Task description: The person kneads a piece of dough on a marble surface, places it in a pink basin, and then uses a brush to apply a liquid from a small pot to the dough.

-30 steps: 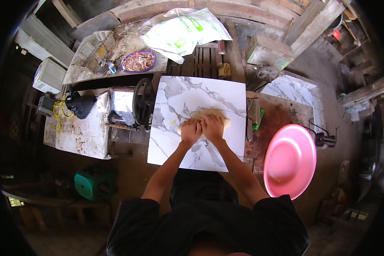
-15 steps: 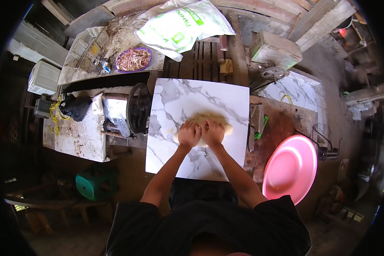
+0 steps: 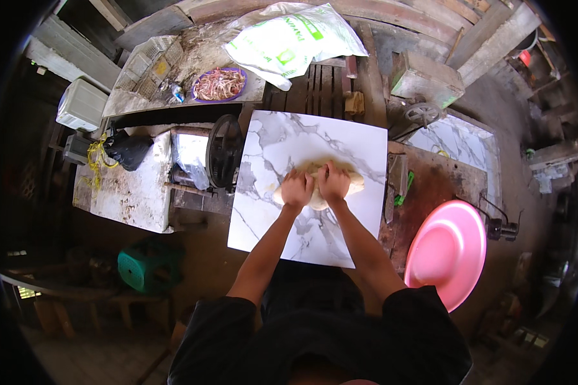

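A lump of pale dough (image 3: 318, 202) lies on a square white board (image 3: 263, 221) with grey marbling. My left hand (image 3: 298, 188) presses on the dough's left part, its fingers curled over the far side. Close beside it, my right hand (image 3: 333, 183) grips the right part in the same way. Dough shows between and below the hands and past the right one; the rest is hidden beneath my palms. Both my arms reach forward nearly straight.
A pink basin (image 3: 419, 260) stands right of the board. Left is a machine with a dark wheel (image 3: 223, 151). Beyond are a purple-rimmed dish (image 3: 219, 85) of reddish-white strips and a white-green sack (image 3: 295, 48). A green stool (image 3: 144, 268) stands lower left.
The whole view has shifted, so the scene sits farther right. My hands have moved slightly toward the board's far side, still on the dough, and more dough shows below them.
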`<control>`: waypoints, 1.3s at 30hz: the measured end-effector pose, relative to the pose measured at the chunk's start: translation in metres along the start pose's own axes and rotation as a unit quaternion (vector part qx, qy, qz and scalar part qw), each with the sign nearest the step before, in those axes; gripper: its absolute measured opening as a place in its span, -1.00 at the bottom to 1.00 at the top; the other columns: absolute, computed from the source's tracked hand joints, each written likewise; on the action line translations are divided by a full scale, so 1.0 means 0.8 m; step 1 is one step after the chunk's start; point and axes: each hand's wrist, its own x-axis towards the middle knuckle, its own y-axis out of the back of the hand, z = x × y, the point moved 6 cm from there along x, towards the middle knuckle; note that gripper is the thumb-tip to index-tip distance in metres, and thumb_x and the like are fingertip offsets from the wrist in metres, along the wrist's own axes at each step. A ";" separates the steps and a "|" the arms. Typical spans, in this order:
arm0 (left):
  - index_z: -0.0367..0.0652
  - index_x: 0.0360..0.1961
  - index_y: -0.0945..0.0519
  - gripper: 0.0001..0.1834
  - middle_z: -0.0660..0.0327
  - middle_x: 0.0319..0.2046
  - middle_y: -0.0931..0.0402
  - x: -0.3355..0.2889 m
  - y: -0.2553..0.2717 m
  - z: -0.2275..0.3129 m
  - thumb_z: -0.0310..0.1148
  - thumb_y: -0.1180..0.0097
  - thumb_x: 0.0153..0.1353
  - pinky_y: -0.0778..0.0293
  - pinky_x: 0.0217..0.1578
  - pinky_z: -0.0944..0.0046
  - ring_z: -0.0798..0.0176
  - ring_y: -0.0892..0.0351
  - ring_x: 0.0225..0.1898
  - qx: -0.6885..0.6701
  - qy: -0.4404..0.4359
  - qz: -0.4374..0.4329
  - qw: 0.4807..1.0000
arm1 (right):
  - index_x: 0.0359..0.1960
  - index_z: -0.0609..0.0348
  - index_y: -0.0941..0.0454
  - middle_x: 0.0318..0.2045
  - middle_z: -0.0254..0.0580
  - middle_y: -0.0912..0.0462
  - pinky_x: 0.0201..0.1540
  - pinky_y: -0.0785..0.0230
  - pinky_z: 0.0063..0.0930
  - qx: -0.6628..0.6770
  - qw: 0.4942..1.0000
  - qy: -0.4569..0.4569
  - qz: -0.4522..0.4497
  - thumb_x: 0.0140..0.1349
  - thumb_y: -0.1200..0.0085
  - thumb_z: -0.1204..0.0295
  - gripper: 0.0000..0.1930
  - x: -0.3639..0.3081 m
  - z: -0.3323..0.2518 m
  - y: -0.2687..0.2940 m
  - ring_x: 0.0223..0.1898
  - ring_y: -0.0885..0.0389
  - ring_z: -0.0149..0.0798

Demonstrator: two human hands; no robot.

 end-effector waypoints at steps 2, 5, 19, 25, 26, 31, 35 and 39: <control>-0.24 -0.62 -0.45 -0.75 0.03 -0.58 -0.42 0.000 -0.003 0.003 -0.35 0.20 0.04 -0.30 -0.37 0.03 -0.07 -0.38 -0.47 0.012 0.013 -0.016 1.000 | -0.59 0.11 -0.37 -0.68 -0.15 -0.47 -0.41 -0.24 -0.27 0.058 0.996 0.042 0.047 0.02 0.15 0.41 -0.89 0.001 0.002 0.002 -0.62 -0.41 -0.06; -0.25 -0.57 -0.47 -0.78 0.06 -0.57 -0.44 -0.005 0.006 0.003 -0.36 0.17 0.05 -0.29 -0.36 0.07 -0.03 -0.36 -0.45 -0.006 -0.010 -0.012 1.000 | -0.52 0.12 -0.41 -0.60 -0.21 -0.50 -0.32 -0.24 -0.29 0.104 0.991 0.066 0.057 -0.02 0.08 0.50 -0.97 -0.007 -0.011 0.016 -0.51 -0.44 -0.10; -0.18 -0.65 -0.47 -0.78 0.13 -0.63 -0.43 -0.013 0.015 0.029 -0.32 0.14 0.00 -0.25 -0.40 0.18 0.07 -0.37 -0.51 0.047 -0.080 0.098 0.991 | -0.45 0.11 -0.43 -0.54 -0.26 -0.48 -0.28 -0.19 -0.31 -0.020 0.998 0.044 0.043 -0.08 0.05 0.44 -0.88 -0.035 -0.025 0.036 -0.43 -0.42 -0.18; -0.13 -0.65 -0.47 -0.81 0.17 -0.68 -0.41 -0.057 0.011 0.023 -0.34 0.16 -0.05 -0.21 -0.46 0.19 0.11 -0.37 -0.57 0.003 -0.033 0.018 0.999 | -0.58 0.10 -0.43 -0.63 -0.23 -0.46 -0.34 -0.18 -0.28 0.059 0.995 0.082 0.018 -0.08 0.12 0.39 -0.90 -0.067 -0.017 0.038 -0.53 -0.40 -0.16; -0.12 -0.66 -0.47 -0.82 0.17 -0.67 -0.41 -0.067 0.015 0.023 -0.35 0.17 -0.07 -0.19 -0.47 0.19 0.12 -0.37 -0.58 0.001 -0.052 0.067 0.996 | -0.58 0.10 -0.43 -0.63 -0.23 -0.46 -0.34 -0.18 -0.28 0.058 0.995 0.082 0.016 -0.08 0.12 0.39 -0.90 -0.074 -0.020 0.040 -0.53 -0.40 -0.16; -0.13 -0.67 -0.45 -0.83 0.18 -0.67 -0.41 -0.080 0.027 0.036 -0.35 0.18 -0.09 -0.18 -0.49 0.21 0.15 -0.37 -0.57 0.012 -0.056 0.065 0.996 | -0.63 0.09 -0.42 -0.63 -0.24 -0.47 -0.36 -0.16 -0.30 0.073 0.995 0.067 0.015 -0.15 0.17 0.42 -0.89 -0.086 -0.023 0.051 -0.54 -0.41 -0.15; -0.16 -0.64 -0.44 -0.80 0.15 -0.66 -0.39 -0.080 0.025 0.033 -0.36 0.23 -0.06 -0.17 -0.47 0.19 0.10 -0.34 -0.57 0.006 -0.043 0.040 0.998 | -0.69 0.06 -0.38 -0.69 -0.26 -0.43 -0.43 -0.11 -0.32 0.055 0.995 0.080 0.019 -0.15 0.14 0.38 -0.90 -0.086 -0.020 0.044 -0.60 -0.37 -0.18; -0.13 -0.65 -0.42 -0.80 0.19 -0.67 -0.38 -0.069 0.017 0.022 -0.34 0.22 -0.02 -0.20 -0.44 0.20 0.13 -0.37 -0.55 0.035 -0.030 0.022 0.999 | -0.67 0.07 -0.42 -0.69 -0.23 -0.46 -0.41 -0.13 -0.34 0.043 0.997 0.057 -0.008 -0.14 0.14 0.38 -0.89 -0.067 -0.017 0.032 -0.60 -0.40 -0.19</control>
